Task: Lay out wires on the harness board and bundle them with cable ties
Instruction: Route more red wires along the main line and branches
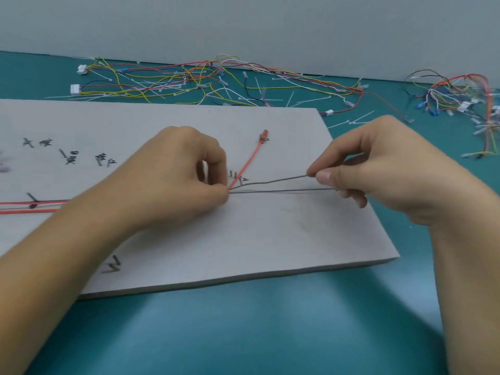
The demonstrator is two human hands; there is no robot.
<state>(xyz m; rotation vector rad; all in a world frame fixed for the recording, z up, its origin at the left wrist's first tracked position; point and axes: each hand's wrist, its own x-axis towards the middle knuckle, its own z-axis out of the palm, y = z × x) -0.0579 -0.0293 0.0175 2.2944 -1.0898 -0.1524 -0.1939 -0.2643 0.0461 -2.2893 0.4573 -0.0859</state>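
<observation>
Teal matting is covering the table, and a plain grey wall is rising behind it. A pale board is lying flat on the matting, carrying handwritten black marks toward its left side.

The left hand is resting on the board near its middle, its thumb and forefinger pinching the spot where a red wire and two grey wires are meeting. The red wire is running up and to the right across the board to a small peg near the far edge.

The right hand is hovering over the board's right edge, its thumb and forefinger pinching the end of the upper grey wire. The lower grey wire is reaching the curled fingers below; whether they are gripping it I cannot tell.

More red wires are lying along the board at the far left. A tangle of coloured wires is sprawling along the wall, with a second heap at the far right. White cable ties are lying scattered on the matting just beyond the board's far right corner.
</observation>
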